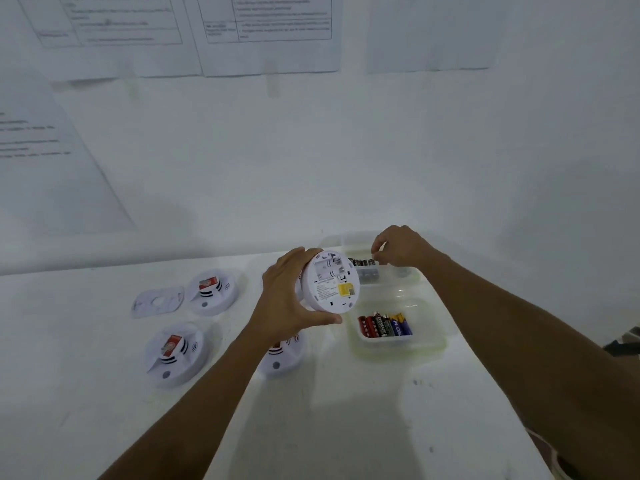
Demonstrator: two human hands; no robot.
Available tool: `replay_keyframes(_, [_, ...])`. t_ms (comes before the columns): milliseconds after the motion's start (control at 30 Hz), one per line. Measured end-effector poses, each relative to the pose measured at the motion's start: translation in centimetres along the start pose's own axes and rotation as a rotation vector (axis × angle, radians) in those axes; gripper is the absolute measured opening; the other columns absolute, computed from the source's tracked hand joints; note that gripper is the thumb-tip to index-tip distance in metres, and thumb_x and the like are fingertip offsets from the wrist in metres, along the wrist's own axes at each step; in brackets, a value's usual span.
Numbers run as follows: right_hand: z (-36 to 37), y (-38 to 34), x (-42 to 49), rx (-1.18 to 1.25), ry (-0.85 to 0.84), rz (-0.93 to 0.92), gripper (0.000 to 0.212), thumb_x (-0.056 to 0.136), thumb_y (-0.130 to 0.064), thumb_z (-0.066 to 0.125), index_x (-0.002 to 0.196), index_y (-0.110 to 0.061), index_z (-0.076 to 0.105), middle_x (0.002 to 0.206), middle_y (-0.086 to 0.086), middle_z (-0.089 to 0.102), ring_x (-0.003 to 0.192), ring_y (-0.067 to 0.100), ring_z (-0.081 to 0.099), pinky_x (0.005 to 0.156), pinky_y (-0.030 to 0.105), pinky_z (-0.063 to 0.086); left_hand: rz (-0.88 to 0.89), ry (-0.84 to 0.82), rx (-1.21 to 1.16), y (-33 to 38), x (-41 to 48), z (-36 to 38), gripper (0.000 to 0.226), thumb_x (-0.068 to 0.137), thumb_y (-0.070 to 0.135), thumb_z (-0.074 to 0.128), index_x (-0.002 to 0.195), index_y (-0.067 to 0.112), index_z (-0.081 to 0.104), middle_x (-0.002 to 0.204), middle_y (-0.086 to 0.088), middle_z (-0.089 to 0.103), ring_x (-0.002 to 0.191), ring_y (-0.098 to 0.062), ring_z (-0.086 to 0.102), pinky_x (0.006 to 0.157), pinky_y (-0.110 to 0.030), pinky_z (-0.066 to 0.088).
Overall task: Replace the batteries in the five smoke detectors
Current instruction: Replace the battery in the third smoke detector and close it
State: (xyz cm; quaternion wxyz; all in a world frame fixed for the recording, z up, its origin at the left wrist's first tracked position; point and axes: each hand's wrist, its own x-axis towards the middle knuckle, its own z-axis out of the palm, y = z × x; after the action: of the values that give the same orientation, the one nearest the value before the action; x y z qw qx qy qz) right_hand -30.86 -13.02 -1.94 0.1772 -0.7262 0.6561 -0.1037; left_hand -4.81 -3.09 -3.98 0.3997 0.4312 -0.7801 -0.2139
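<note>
The round white plastic smoke detector (332,284) is held above the middle of the worktop (346,427), tilted so its labelled back and open battery bay face the camera. The left grip (287,296) clasps its rim, thumb beneath and fingers over the top. The bay looks empty, so I judge the step to be fetching fresh cells. The right grip (401,251) hangs with fingertips drawn together over the far clear plastic tub (410,273) of dark batteries at the worktop's far edge; whether it holds 1 I cannot tell. The next move calls for seating cells to match the polarity marks. A nearer clear tub (398,342) holds red, black and blue batteries. Toward the left edge lie 3 more white detectors, 1 of them the far-left detector (213,292), beside a loose white mounting plate (157,301). Printed paper sheets (270,32) hang on the pale wall.
</note>
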Motion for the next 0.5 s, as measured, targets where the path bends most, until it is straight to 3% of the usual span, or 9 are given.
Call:
replay_keyframes(67, [0.4,0.0,1.0,-0.041,-0.055,0.021,0.012,0.086,-0.019,0.07,0.094,-0.016,0.077,0.088,-0.002,0.074,0.073,0.009,0.066,0.077,0.025,0.051,0.012,-0.003,-0.001,-0.3,0.3,-0.2,0.092,0.049,0.056,0.087,0.129,0.033,0.047,0.128,0.023,0.05,0.121,0.002,0.044,0.106,-0.034,0.037])
replay_keyframes(133, [0.8,-0.1,1.7,-0.054,-0.092,0.045,0.016,0.086,-0.021,0.07,0.1,-0.017,0.077,0.098,-0.002,0.074,0.089,0.016,0.068,0.084,0.028,0.051,0.025,0.004,-0.005,-0.6,0.6,-0.3,0.091,0.05,0.058,0.086,0.128,0.034,0.047,0.125,0.027,0.049,0.118,0.007,0.044,0.103,-0.017,0.032])
replay_keyframes(233, [1.5,-0.1,2.6,-0.036,-0.111,0.074,0.012,0.083,-0.024,0.072,0.093,-0.022,0.079,0.098,-0.003,0.075,0.091,0.018,0.067,0.082,0.03,0.053,0.023,0.005,-0.008,-1.3,0.9,-0.2,0.091,0.05,0.059,0.084,0.128,0.034,0.045,0.124,0.029,0.047,0.117,0.01,0.042,0.1,-0.007,0.026])
replay_keyframes(333, [2.0,-0.1,3.0,-0.008,-0.092,0.133,0.005,0.078,-0.022,0.075,0.079,-0.027,0.076,0.092,-0.002,0.074,0.088,0.019,0.068,0.075,0.029,0.054,0.013,-0.001,-0.001,-1.9,1.0,-0.1,0.091,0.052,0.066,0.08,0.13,0.038,0.042,0.128,0.031,0.045,0.121,0.009,0.04,0.104,-0.019,0.028])
replay_keyframes(500, [0.9,-0.2,1.9,0.191,0.018,0.185,0.01,0.075,-0.012,0.076,0.072,-0.021,0.074,0.075,0.0,0.072,0.068,0.018,0.066,0.056,0.025,0.051,-0.018,-0.003,-0.006,-2.1,1.4,0.0,0.093,0.051,0.067,0.079,0.131,0.041,0.04,0.131,0.025,0.047,0.126,-0.001,0.041,0.107,-0.043,0.036])
